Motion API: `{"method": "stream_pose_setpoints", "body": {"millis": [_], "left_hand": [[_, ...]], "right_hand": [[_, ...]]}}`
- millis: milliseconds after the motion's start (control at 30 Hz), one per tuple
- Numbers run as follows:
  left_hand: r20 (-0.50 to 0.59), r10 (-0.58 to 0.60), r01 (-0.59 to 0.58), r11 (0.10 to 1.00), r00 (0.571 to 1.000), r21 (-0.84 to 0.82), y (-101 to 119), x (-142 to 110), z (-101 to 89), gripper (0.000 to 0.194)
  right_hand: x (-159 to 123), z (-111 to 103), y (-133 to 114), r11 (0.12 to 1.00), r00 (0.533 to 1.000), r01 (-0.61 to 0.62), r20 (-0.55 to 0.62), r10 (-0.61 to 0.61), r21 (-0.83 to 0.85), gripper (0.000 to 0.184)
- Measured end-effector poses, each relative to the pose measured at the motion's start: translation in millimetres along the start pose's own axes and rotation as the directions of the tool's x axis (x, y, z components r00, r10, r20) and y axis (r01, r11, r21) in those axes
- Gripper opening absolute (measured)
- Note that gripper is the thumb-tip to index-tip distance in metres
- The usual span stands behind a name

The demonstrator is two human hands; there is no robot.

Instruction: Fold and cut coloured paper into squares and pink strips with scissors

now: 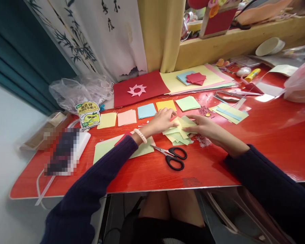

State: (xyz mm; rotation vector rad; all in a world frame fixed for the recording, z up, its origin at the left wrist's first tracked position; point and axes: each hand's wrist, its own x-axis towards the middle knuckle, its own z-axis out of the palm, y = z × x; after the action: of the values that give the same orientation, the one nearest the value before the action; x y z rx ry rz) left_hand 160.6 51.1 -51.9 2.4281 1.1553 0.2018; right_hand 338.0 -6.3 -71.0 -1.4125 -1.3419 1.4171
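Both hands work on a loose heap of pale green and yellow paper squares (179, 135) in the middle of the red table (244, 159). My left hand (161, 122) rests on the heap's left side, fingers curled and pinching a yellow piece. From the right, my right hand (203, 126) meets it, its fingers pinched on the same folded paper. Black-handled scissors (173, 157) lie shut just in front of the heap. A larger green sheet (105, 149) lies under my left forearm.
Small stacks of yellow (107, 120), pink (127, 117), blue (146, 110), yellow (166, 105) and green (187, 103) squares line up behind the hands. Further back lie a dark red sheet with a pink star (137, 90) and large coloured sheets (205, 81). A plastic bag (76, 91) sits far left.
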Motion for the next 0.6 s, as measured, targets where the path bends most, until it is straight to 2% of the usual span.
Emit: {"method": "stream_pose_setpoints", "body": {"millis": [100, 200, 300, 433, 533, 600], "left_hand": [[0.049, -0.053, 0.051, 0.998, 0.997, 0.041, -10.5, -3.8, 1.0, 0.042], [0.075, -0.08, 0.073, 0.994, 0.994, 0.086, -10.9, -5.0, 11.0, 0.046], [0.09, -0.111, 0.101, 0.988, 0.99, 0.114, -1.0, -5.1, 17.7, 0.038], [0.113, -0.144, 0.132, 0.985, 0.983, 0.112, 11.1, -7.9, 17.2, 0.024], [0.072, -0.132, 0.127, 0.989, 0.989, 0.074, 14.1, -14.2, 17.3, 0.021], [0.039, -0.116, 0.116, 0.993, 0.992, 0.021, 14.1, -18.7, 18.1, 0.017]], "right_hand": [[3.1, -1.7, 4.6, 0.998, 0.999, 0.047, 0.02, -0.046, -0.039, 0.044], [6.4, -5.1, 8.6, 0.985, 0.995, 0.099, 0.02, -0.097, -0.138, 0.041], [7.9, -7.9, 9.8, 0.951, 0.988, 0.148, 0.002, -0.154, -0.273, 0.027], [6.6, -7.3, 7.8, 0.901, 0.977, 0.187, -0.023, -0.213, -0.392, 0.013], [6.6, -6.3, 7.9, 0.891, 0.973, 0.194, -0.035, -0.228, -0.41, 0.022], [7.5, -6.8, 8.9, 0.896, 0.97, 0.199, -0.052, -0.239, -0.397, 0.043]]}}
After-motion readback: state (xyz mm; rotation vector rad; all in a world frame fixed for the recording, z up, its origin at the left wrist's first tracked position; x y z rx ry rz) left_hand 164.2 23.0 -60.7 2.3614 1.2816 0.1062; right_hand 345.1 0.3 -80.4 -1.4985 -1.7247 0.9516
